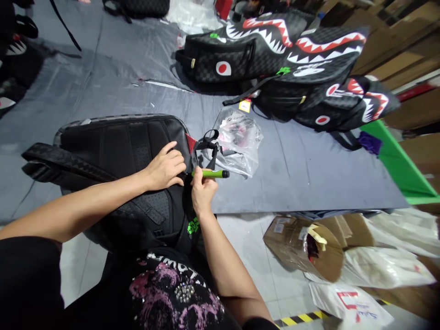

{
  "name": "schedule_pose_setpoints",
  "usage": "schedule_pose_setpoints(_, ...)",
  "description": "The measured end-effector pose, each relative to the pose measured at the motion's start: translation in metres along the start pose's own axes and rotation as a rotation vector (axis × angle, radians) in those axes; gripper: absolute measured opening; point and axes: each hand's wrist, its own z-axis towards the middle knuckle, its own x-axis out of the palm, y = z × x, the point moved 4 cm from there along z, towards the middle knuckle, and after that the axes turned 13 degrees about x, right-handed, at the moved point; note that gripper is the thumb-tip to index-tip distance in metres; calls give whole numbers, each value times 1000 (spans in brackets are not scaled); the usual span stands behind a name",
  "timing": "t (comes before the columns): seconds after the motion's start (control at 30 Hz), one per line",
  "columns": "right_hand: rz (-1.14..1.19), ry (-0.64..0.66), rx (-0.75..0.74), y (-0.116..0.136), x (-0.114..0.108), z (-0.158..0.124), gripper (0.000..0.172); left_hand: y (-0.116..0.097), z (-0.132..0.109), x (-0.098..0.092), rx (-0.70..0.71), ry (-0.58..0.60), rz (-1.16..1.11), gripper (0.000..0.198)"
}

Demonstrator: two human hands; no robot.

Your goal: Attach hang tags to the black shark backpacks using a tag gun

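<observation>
A black backpack [113, 151] lies back-side up on a grey sheet [292, 169], its padded panel and straps toward me. My left hand [167, 167] presses on the pack near its top edge, beside a red tab and the black top strap loop [206, 142]. My right hand [202, 190] grips a green pen-like tool with a black tip [213, 173], held level at the pack's top edge. A small green tag [193, 225] hangs from a strap below my right wrist.
A clear plastic bag [237, 142] lies just past the tool. Several black backpacks with shark-mouth prints [292, 55] are piled at the back right. A torn cardboard box [305, 247] and white bags [381, 266] sit on the floor at right. A green edge [402, 169] borders the sheet.
</observation>
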Motion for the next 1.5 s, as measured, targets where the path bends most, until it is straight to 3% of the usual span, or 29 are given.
schedule_pose_setpoints(0.47,140,82,100,2,0,-1,43,1,0,0,-3,-15,-19,33)
schedule_pose_setpoints(1.03,91,114,58,6,-5,-4,37,-3,1,-4,-2,9,28,37)
schedule_pose_setpoints(1.2,213,203,25,22,-11,-14,33,-20,0,-34,-1,47,126,31)
schedule_pose_setpoints(1.5,353,227,-85,58,-36,-63,33,-83,-17,-124,-59,89,356,24)
